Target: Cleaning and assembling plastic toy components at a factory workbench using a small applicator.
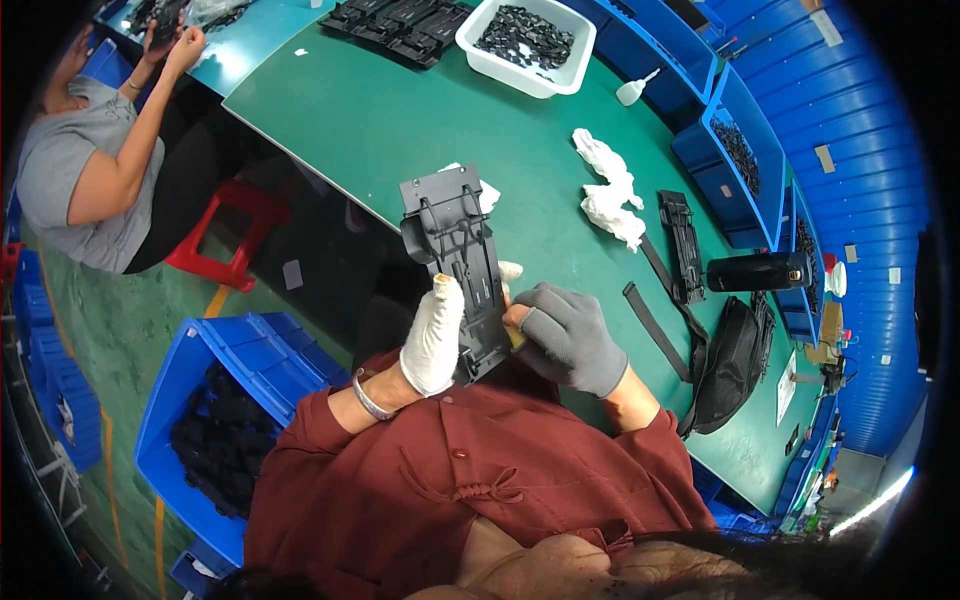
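A long black molded plastic part (pixel 462 265), with ribs, clips and small holes, is held up in front of my chest, tilted. My left hand (pixel 434 340), in a white glove, grips it by its lower left side, thumb on the face and fingertips showing past the right edge. My right hand (pixel 572 338), in a grey glove with a bare thumb tip, is closed against the part's lower right edge. Something small and yellowish shows under its fingers; what it is I cannot make out. White scraps lie on the table behind the part's upper end.
On the green table (pixel 400 130) are a white tub (pixel 530 82) of small black pieces, black molded parts (pixel 400 30), white cloths (pixel 610 190), a black bottle (pixel 757 271) and a black bag (pixel 725 370). Blue bins (pixel 730 170) line the right. A blue crate (pixel 180 370) and a seated co-worker (pixel 90 170) are left.
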### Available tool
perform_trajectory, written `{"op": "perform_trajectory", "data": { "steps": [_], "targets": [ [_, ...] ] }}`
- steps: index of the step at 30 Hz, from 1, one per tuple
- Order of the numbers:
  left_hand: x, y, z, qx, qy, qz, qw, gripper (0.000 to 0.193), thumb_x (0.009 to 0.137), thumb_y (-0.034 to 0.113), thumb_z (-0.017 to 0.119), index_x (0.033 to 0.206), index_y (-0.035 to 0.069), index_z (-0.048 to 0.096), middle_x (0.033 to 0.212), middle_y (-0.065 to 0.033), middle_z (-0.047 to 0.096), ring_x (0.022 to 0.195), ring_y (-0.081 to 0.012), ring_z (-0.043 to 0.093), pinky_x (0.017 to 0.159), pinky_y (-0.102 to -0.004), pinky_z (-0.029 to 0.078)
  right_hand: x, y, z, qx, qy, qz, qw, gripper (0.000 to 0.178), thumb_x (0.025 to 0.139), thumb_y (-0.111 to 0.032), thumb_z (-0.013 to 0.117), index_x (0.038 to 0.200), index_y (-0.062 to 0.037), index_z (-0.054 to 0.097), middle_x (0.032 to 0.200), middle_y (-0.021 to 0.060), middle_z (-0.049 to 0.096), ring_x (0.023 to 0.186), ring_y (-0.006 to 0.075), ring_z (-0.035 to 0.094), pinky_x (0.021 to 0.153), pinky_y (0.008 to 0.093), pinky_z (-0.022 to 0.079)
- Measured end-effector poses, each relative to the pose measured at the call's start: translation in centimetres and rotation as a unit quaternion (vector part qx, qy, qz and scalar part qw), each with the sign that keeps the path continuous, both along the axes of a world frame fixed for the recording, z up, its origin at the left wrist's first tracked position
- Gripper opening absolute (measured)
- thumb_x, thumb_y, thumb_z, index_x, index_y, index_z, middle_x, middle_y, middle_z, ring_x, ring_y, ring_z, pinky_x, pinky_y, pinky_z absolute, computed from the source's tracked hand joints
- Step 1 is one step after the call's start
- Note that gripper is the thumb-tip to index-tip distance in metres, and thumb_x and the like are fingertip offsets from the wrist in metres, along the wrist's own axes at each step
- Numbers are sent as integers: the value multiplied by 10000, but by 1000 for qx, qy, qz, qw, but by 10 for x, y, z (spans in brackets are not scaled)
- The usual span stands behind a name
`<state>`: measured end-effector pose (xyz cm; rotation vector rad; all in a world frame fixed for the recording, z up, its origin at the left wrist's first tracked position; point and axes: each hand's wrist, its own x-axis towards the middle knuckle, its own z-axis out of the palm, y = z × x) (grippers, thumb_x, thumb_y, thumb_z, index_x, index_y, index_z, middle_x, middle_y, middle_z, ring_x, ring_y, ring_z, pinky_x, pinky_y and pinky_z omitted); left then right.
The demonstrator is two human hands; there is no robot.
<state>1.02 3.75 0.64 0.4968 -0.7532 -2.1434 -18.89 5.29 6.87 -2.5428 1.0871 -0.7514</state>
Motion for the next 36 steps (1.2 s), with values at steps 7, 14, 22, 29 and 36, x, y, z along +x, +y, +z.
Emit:
{"op": "perform_trajectory", "data": {
  "steps": [7, 14, 22, 29, 36],
  "targets": [
    [0, -3, 5, -21, -14, 10, 1000, 986, 928, 803, 407, 1455, -29, 449, 1118, -60, 608, 1052, -157, 627, 942, -335, 541, -5, -1, -5, 34, -65, -17, 997, 328, 729, 44, 754, 1024, -46, 642, 915, 94, 637, 748, 279, 649, 601, 365, 513],
    [0, -3, 8, -8, -8, 42, 999, 985, 939, 795, 400, 1468, -36, 431, 1169, -77, 622, 1084, -154, 631, 956, -323, 534, 1, 4, 2, 105, -144, -72, 981, 345, 767, 58, 740, 1100, -1, 671, 988, 127, 677, 821, 272, 685, 702, 329, 532],
    [4, -6, 6, -39, -8, 14, 999, 1083, 869, 861, 437, 1500, -18, 400, 1200, -79, 592, 1119, -191, 609, 1000, -364, 511, -3, 22, -17, 183, -232, -175, 939, 241, 852, 33, 709, 1090, 52, 680, 1014, 120, 702, 887, 181, 686, 814, 294, 531],
    [-2, -10, 5, -82, -8, 18, 996, 1058, 894, 855, 386, 1498, -14, 413, 1213, -73, 584, 1143, -172, 585, 1013, -348, 494, -3, 28, -22, 200, -266, -218, 918, 167, 880, 2, 675, 1041, 44, 670, 963, 93, 702, 868, 156, 666, 797, 270, 519],
    [-27, -22, 18, -92, -21, 26, 995, 965, 940, 783, 432, 1449, -35, 480, 1232, -84, 629, 1112, -161, 634, 993, -328, 513, -8, 35, 5, 427, -412, -225, 773, 367, 950, -66, 654, 1300, 23, 586, 1212, 34, 631, 1082, 87, 583, 904, 261, 497]
  ]
}}
